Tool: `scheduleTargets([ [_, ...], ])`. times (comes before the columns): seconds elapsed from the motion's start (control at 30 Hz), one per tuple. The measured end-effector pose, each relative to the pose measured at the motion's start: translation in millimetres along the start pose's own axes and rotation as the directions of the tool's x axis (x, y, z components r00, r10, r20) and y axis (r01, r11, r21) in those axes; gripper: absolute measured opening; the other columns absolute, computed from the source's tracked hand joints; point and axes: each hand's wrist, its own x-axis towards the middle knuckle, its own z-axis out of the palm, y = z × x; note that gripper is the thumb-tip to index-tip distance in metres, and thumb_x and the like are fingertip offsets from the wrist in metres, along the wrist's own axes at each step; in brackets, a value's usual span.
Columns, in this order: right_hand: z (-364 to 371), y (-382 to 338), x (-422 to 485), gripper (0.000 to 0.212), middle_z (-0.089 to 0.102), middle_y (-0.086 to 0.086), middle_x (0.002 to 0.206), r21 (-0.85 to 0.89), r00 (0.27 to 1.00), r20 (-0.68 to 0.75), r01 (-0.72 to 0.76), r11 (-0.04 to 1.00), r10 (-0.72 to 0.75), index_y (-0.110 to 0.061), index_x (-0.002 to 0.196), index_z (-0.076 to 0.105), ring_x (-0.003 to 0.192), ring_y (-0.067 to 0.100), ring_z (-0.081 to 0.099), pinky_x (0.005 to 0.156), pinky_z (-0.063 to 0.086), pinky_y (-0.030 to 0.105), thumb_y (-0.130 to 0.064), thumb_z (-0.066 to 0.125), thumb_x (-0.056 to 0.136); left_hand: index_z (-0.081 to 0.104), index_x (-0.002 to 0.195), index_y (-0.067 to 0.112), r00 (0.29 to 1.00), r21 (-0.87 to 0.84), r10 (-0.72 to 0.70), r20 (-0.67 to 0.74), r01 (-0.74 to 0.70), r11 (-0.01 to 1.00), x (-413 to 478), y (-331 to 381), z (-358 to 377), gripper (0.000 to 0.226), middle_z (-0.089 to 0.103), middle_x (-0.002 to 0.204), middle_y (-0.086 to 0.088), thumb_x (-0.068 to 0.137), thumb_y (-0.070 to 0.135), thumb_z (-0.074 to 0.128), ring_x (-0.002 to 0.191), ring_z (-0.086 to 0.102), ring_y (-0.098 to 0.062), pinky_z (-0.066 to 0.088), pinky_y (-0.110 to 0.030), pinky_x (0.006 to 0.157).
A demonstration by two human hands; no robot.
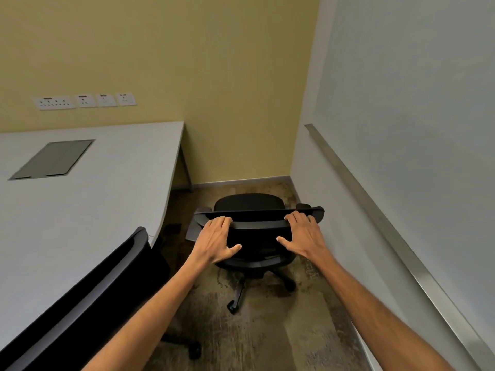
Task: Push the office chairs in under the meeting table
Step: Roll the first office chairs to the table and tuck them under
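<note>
Matt finishes nearly everywhere, with one strip of brushed metal.

The black swivel office chair [251, 231] has a smooth matt plastic back frame and a woven cloth seat; the pale grey meeting table [88, 204] is smooth matt laminate with a dull grey metal hatch [53, 159]; the mottled brown carpet [267, 325] looks rough; the whiteboard's silver rail [375, 210] is brushed, faintly shiny metal.

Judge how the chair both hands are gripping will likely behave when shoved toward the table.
The chair stands on a caster base, so it will probably roll easily, perhaps slowed by the carpet. The left hand and right hand grip high on the backrest, so the back may flex or the seat swivel. It sits beside the table, so it likely needs turning.
</note>
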Motion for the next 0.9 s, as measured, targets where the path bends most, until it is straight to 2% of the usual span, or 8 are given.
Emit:
scheduleTargets([
  [0.13,12,8,14,0.053,0.063,0.005,0.108,-0.005,0.995,0.094,-0.013,1.0,0.014,-0.014,0.112,0.058,0.1,0.025,0.059,0.095,0.041,0.041,-0.055,0.06,0.078,0.044,0.135,0.006,0.986,0.03,-0.017,0.163,0.012,0.999,23,-3,13,0.077,0.056,0.127,-0.011,0.082,0.061,0.055,0.118,0.054,-0.027,0.039,-0.039,0.106],
  [0.27,7,17,44,0.022,0.07,0.006,0.084,-0.051,0.966,0.255,-0.024,0.998,0.036,-0.015,0.083,0.064,0.076,0.025,0.064,0.069,0.048,0.034,-0.035,0.059,0.076,0.059,0.104,0.012,0.953,0.059,-0.053,0.297,0.037,0.998,55,-9,16,0.045,0.067,0.1,-0.006,0.09,0.054,0.052,0.091,0.064,-0.025,0.05,-0.039,0.084],
  [0.33,10,21,57,0.022,0.069,0.005,0.077,-0.069,0.96,0.281,0.032,0.997,-0.011,-0.016,0.078,0.067,0.069,0.024,0.064,0.06,0.046,0.031,-0.035,0.057,0.077,0.065,0.088,0.011,0.926,0.053,-0.088,0.366,0.074,0.996,71,-15,16,0.037,0.069,0.083,-0.005,0.087,0.047,0.055,0.074,0.066,-0.025,0.055,-0.04,0.073],
  [0.43,19,31,71,0.024,0.068,0.004,0.075,-0.037,0.964,0.252,0.097,0.995,-0.085,-0.016,0.08,0.07,0.068,0.023,0.064,0.059,0.044,0.03,-0.035,0.056,0.078,0.063,0.076,0.009,0.885,0.084,-0.137,0.445,0.111,0.99,93,-23,18,0.028,0.067,0.072,-0.005,0.075,0.037,0.056,0.066,0.064,-0.026,0.054,-0.037,0.066],
  [0.57,21,47,90,0.025,0.069,0.004,0.076,-0.038,0.962,0.246,0.133,0.99,-0.119,-0.015,0.085,0.071,0.071,0.025,0.064,0.061,0.043,0.031,-0.033,0.056,0.076,0.064,0.073,0.007,0.873,0.065,-0.181,0.454,0.171,0.983,112,-19,23,0.027,0.068,0.07,-0.007,0.07,0.033,0.057,0.064,0.064,-0.026,0.052,-0.037,0.062],
  [0.7,22,59,109,0.027,0.07,0.005,0.08,-0.024,0.958,0.232,0.181,0.983,-0.171,-0.014,0.089,0.072,0.075,0.025,0.065,0.06,0.037,0.029,-0.033,0.056,0.076,0.066,0.079,0.006,0.861,0.069,-0.24,0.448,0.235,0.97,126,-11,21,0.029,0.069,0.074,-0.008,0.068,0.031,0.057,0.068,0.065,-0.026,0.054,-0.037,0.067],
  [0.8,23,67,131,0.03,0.07,0.005,0.08,-0.005,0.954,0.216,0.212,0.977,-0.206,-0.013,0.094,0.071,0.075,0.025,0.065,0.061,0.04,0.029,-0.032,0.057,0.076,0.068,0.084,0.004,0.863,0.086,-0.28,0.42,0.269,0.959,139,-11,20,0.031,0.07,0.078,-0.01,0.068,0.03,0.059,0.071,0.066,-0.027,0.054,-0.036,0.069],
  [0.9,27,71,147,0.03,0.069,0.005,0.077,0.004,0.949,0.199,0.248,0.969,-0.243,-0.013,0.093,0.072,0.071,0.024,0.064,0.06,0.042,0.029,-0.032,0.056,0.076,0.069,0.081,0.006,0.86,0.091,-0.302,0.411,0.291,0.952,151,-17,23,0.03,0.07,0.075,-0.008,0.068,0.03,0.059,0.068,0.066,-0.026,0.058,-0.037,0.07],
])
